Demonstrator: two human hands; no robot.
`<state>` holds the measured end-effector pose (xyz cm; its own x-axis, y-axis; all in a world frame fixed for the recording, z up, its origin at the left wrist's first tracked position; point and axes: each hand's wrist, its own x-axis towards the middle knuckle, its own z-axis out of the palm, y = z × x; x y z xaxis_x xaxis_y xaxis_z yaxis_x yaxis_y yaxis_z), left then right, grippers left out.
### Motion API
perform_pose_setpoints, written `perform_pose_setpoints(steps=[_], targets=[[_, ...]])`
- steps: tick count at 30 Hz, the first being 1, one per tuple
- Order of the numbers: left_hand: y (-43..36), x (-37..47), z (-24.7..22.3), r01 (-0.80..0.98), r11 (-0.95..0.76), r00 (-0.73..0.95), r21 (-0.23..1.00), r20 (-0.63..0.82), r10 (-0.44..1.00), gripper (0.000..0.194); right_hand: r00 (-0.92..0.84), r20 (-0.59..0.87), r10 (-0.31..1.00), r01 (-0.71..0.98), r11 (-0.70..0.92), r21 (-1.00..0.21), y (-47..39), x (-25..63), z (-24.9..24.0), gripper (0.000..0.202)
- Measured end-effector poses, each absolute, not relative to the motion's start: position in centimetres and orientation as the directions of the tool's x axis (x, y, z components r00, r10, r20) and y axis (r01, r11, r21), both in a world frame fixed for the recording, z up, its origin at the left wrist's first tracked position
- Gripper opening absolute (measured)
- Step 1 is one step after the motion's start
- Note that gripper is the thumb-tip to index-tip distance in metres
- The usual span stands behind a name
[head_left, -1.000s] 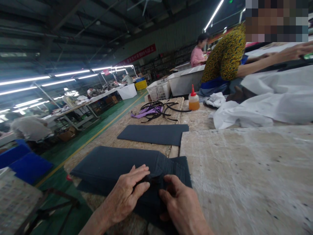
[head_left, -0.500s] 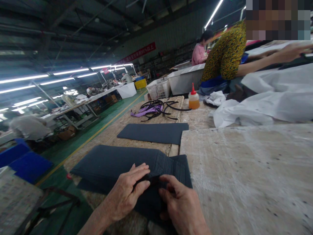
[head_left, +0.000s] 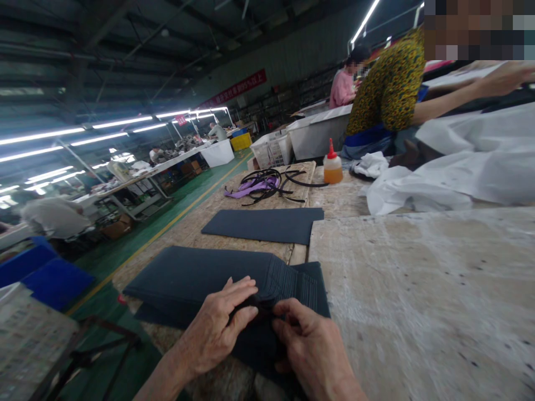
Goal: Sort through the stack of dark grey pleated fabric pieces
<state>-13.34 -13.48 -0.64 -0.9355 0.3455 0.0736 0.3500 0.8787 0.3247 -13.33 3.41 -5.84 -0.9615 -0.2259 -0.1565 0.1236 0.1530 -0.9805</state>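
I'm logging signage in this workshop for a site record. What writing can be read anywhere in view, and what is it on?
Red banner on the far wall: light characters, too small and blurred to read.
Small red sign hanging by the lights: unreadable.
Glue bottle: no label visible.
Dark fabric stack under the left hand and right hand: no print visible.

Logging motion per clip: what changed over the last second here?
Little. The right hand curled its fingers in toward the left hand, pinching at the edge of the dark sheet stack. The left hand stayed pressed on it. The single sheet and glue bottle lie unmoved.
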Motion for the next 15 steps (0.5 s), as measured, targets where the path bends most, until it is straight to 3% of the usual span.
perform_pose_setpoints(steps=[15], targets=[[-13.44,-13.43,-0.69,0.357,0.877,-0.933,0.322,0.072,0.353,0.034,-0.973,-0.118,-0.199,0.103,0.082,-0.991,3.17,-13.2,-6.19,0.019]])
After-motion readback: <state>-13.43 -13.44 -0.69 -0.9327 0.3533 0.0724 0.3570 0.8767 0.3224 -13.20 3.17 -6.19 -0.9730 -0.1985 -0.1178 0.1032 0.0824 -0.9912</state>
